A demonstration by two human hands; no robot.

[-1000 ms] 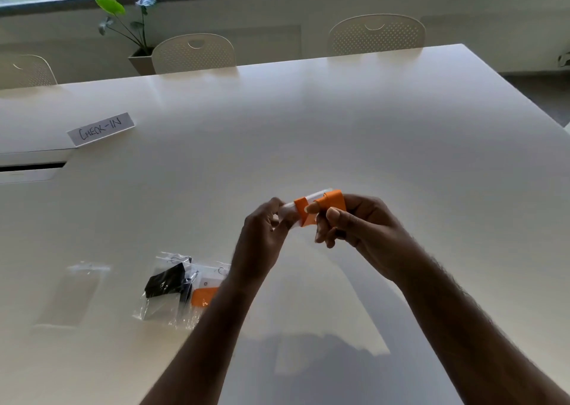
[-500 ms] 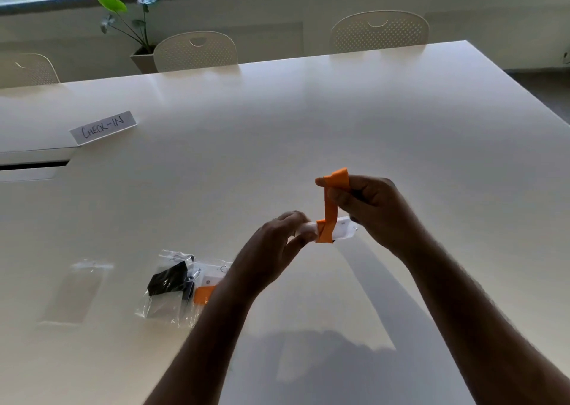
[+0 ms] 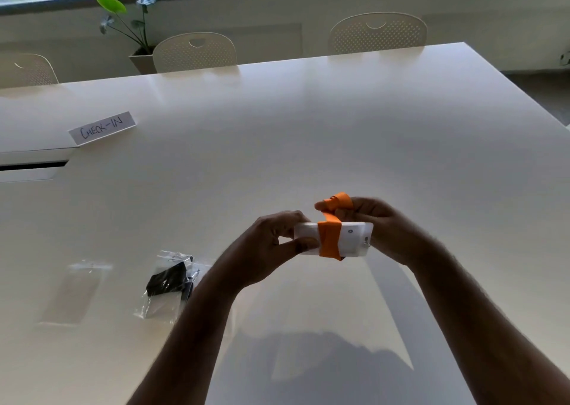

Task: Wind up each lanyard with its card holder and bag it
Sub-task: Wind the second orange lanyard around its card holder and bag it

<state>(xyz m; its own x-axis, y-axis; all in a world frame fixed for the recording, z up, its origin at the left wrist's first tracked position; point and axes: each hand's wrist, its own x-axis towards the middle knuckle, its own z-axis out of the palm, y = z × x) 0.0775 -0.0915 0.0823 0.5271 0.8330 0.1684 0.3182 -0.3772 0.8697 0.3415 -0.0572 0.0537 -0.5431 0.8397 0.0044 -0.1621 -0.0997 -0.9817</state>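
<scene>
Card holder (image 3: 354,238) lies 9-to-3; left hand (image 3: 271,244) pinches its 9 end, right hand (image 3: 382,228) grips the orange lanyard (image 3: 330,238), probably a loop.

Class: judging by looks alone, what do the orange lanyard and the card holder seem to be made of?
Orange lanyard: probably woven fabric strap, matte; it bends softly and wraps flat. Card holder: likely stiff plastic, white or frosted, smooth; it keeps a flat, straight-edged shape.

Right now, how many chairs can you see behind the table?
3: one at the far left edge, one beside the plant, one further right. Others may sit outside view.
</scene>
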